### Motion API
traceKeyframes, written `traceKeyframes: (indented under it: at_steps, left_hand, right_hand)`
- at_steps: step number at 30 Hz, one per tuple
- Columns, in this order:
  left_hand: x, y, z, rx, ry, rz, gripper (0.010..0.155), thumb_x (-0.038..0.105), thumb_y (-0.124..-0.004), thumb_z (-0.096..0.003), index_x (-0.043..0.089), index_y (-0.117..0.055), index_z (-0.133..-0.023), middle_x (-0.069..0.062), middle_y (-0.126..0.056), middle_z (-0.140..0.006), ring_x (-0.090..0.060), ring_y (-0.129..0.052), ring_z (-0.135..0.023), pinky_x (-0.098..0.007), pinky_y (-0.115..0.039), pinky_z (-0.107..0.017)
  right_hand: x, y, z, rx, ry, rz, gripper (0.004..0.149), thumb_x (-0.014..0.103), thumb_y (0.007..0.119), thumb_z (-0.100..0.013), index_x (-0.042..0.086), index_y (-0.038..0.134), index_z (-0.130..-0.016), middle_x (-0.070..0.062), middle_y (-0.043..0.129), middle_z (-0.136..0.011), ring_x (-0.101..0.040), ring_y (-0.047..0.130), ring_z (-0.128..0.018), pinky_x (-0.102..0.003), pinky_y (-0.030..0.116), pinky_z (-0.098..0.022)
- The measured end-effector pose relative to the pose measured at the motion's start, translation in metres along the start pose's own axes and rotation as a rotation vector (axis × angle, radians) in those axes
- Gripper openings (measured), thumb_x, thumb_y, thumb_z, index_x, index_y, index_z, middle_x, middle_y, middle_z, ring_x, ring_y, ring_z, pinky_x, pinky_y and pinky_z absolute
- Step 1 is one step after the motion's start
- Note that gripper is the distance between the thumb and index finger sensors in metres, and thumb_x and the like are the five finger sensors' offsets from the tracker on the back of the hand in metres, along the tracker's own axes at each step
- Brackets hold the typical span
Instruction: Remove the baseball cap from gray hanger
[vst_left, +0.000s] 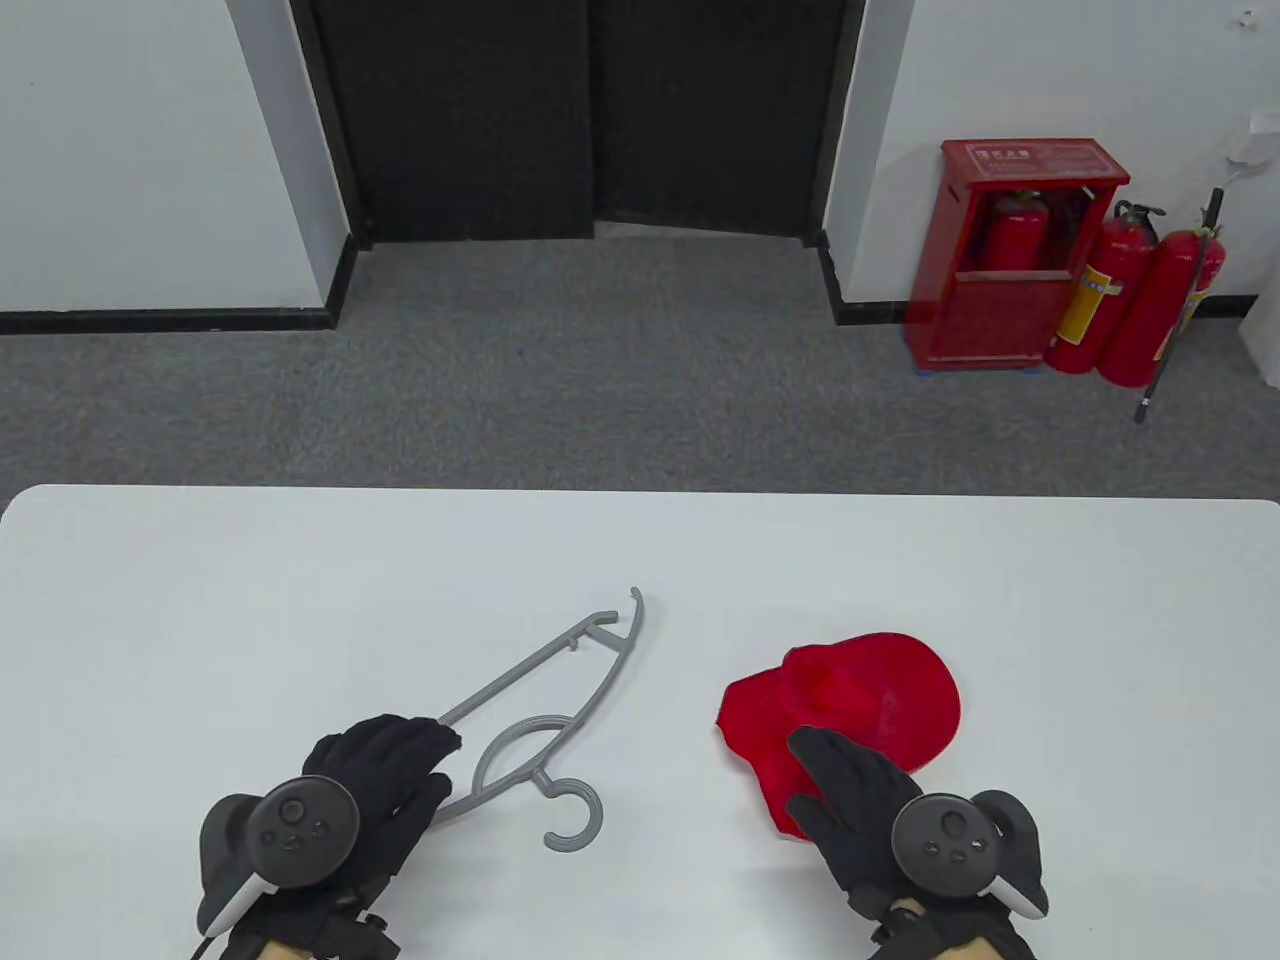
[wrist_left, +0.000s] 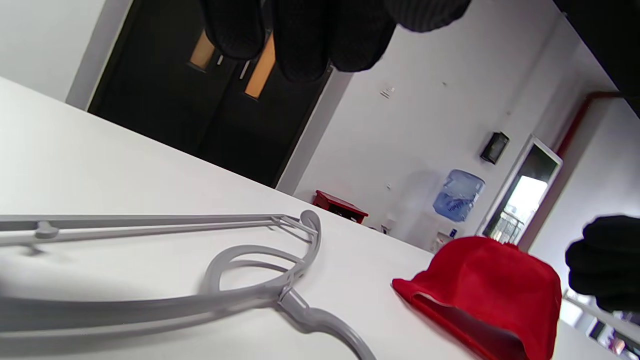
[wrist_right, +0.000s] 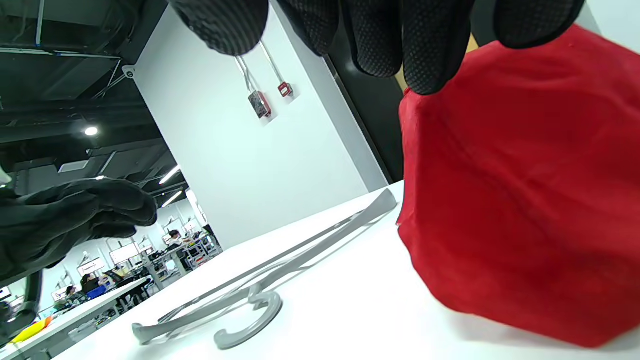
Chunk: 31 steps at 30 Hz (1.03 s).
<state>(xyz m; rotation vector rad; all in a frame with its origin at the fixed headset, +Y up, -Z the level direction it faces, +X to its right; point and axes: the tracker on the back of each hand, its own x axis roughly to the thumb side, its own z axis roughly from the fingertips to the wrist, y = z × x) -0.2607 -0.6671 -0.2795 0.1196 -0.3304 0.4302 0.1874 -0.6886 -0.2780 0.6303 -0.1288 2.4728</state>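
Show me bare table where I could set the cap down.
Bare table spans the far strip beyond the gray hanger and red cap, plus the gap between them. Crowded: near edge, around left hand and right hand.

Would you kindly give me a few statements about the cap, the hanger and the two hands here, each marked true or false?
1. The cap hangs on the hanger. False: it lies on the table, apart from the hanger.
2. The hanger lies flat on the table. True.
3. The cap is blue. False: it is red.
4. The right hand is over the cap's near edge. True.
5. The left hand is at the hanger's near end. True.
6. The hanger's hook points toward the far table edge. False: it lies on the near side, toward the person.
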Motion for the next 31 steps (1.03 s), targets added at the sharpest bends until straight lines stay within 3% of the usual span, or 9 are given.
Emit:
traceKeyframes:
  at_steps: [31]
  left_hand:
    - [0.0024,-0.0068,-0.0027,-0.095,-0.007,-0.038,0.051,0.048,-0.068,-0.0573,0.033,-0.076,-0.106,-0.002,-0.076,-0.118,-0.040,-0.071,-0.112,-0.077,-0.040,-0.077]
  right_hand:
    - [-0.0017,0.0034,-0.0011,0.039,0.011,-0.045,0.062,0.044,0.065,-0.058,0.014,0.056,-0.112,-0.025,0.064,-0.113,-0.050,0.074,-0.093,-0.077,0.058,-0.063]
